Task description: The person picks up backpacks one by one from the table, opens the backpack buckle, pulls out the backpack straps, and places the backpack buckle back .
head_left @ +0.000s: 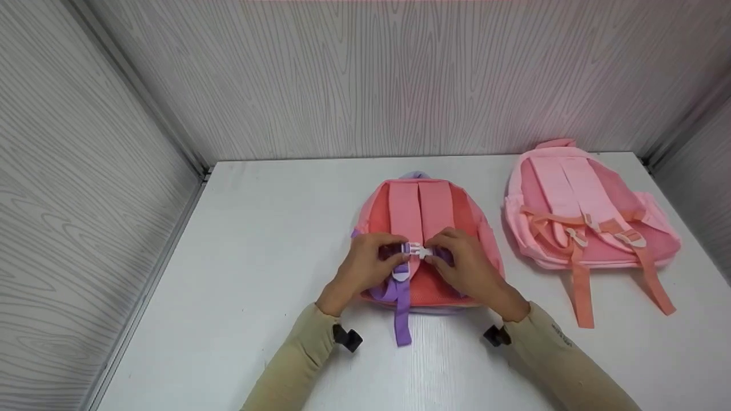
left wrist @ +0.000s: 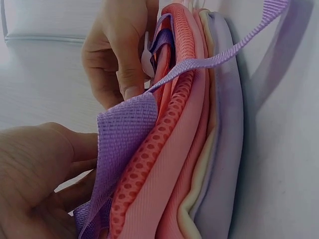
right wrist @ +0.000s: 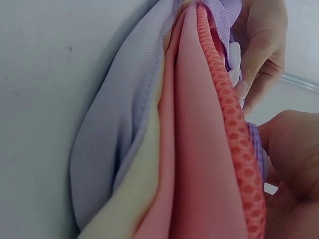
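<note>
A small coral-pink backpack (head_left: 405, 205) with purple webbing lies on the table, its shoulder straps facing up. Over those straps, a white plastic side-release buckle (head_left: 417, 250) sits between both hands, its two halves meeting; whether they are fully clicked together I cannot tell. My left hand (head_left: 368, 262) pinches the left part of the buckle between thumb and fingers. From the other side, my right hand (head_left: 471, 265) pinches the right part. A purple strap end (head_left: 402, 322) hangs past the bag's lower edge. Both wrist views show the bag's layered side; the buckle is mostly hidden there.
A lighter pink backpack (head_left: 577, 211) with orange straps (head_left: 582, 297) lies to the right, close to the first bag. The white table (head_left: 257, 257) ends at wood-grain panels (head_left: 371, 80) at the back and at both sides.
</note>
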The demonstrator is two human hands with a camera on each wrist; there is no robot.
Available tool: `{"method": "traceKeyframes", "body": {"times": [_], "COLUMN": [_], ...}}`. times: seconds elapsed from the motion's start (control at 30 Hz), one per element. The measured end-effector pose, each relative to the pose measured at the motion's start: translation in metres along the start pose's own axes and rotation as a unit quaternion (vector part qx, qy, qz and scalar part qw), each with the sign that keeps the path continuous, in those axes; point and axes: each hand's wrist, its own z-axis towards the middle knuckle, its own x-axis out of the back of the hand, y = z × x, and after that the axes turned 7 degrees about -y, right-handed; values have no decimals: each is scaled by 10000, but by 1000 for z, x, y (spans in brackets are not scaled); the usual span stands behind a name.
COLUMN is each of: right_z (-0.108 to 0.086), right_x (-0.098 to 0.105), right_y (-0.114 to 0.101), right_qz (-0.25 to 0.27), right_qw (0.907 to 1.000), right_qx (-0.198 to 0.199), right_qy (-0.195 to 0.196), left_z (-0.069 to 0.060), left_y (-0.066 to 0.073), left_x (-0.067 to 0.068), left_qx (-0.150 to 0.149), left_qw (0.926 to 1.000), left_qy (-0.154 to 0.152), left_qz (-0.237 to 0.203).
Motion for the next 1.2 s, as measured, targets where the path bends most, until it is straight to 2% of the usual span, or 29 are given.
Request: {"method": "traceKeyframes", "body": {"times": [0.47, 0.6, 0.83, 1.2], "right_z": [1, 3, 6, 13], "right_x": [-1, 0, -1, -6], "right_y": [-1, -2, -6, -8], "right_qz": [265, 246, 206, 33], "right_qw": [9994, 9996, 9993, 9998], "right_qx": [-97, -44, -175, -45], "right_qy": [-177, -126, -246, -200], "left_z": [-1, -1, 0, 1], "left_y": [-1, -1, 0, 0], "left_x": [-1, -1, -1, -1], "left_qx": [21, 36, 19, 62], "left_qw": [10000, 10000, 10000, 9999], "left_qy": [-1, -13, -63, -84], "left_qz": [15, -24, -32, 59]}}
